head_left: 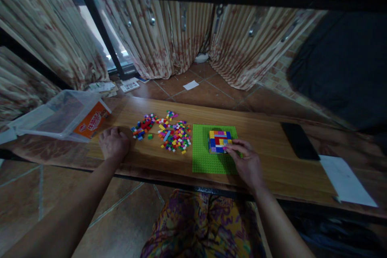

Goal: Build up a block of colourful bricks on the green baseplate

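A green baseplate (205, 157) lies on the wooden table (272, 161). On it stands a square block of stacked coloured bricks (218, 139). My right hand (246, 163) rests on the plate with its fingertips pinched against the block's right side. My left hand (113, 143) lies on the table as a loose fist, just left of a heap of small loose bricks (169, 131). Whether it holds a brick is hidden.
A clear plastic box (57, 115) with an orange label lies on its side at the table's left end. A black phone (299, 141) and a white sheet (347, 181) lie to the right. Curtains and a tiled floor are behind the table.
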A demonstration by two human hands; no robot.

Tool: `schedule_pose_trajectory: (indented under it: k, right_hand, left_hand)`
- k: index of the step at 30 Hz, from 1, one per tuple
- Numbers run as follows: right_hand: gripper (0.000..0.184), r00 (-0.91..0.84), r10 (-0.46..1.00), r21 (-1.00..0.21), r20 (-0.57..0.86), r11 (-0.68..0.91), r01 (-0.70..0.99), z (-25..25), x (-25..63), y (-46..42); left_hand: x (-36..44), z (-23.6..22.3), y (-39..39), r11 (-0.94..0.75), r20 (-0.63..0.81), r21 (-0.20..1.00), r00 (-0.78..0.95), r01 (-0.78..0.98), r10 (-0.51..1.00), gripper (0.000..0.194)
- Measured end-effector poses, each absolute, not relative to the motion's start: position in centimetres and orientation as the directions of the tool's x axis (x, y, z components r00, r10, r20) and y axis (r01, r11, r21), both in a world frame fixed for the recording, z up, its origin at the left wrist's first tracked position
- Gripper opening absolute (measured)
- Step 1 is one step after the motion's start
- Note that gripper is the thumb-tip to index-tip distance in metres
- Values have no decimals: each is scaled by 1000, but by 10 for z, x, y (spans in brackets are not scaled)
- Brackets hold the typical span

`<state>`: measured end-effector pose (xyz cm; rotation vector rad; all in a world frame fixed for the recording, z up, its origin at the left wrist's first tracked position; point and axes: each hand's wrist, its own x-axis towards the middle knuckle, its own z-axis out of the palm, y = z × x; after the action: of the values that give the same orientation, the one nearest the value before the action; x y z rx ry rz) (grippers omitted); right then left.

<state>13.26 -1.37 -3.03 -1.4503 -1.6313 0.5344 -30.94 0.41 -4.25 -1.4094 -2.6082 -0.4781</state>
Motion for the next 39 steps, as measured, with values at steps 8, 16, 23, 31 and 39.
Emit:
schedule_pose_trajectory:
  k: [8,16,23,31,39]
  right_hand:
    - [22,65,960,-821,272,197,536,-31,134,-13]
    - [23,126,964,-899,235,166,406,-38,131,-11]
    - [22,158,964,-924,213,145,354,-41,129,-13]
    - [25,60,969,-874,238,187,448,-39,136,-11]
    - [27,28,939,-756,342,257,602,-30,129,-13]
  left_hand:
    - [-311,-44,4,521,260,219,-564,825,783,38]
    - [-311,-43,4,520,263,201,-557,830,788,38]
    - [-308,-40,3,527,249,211,-566,823,786,39]
    - [-308,-40,3,527,251,180,-557,831,792,42]
    - [-311,-41,4,524,242,117,-536,844,809,42]
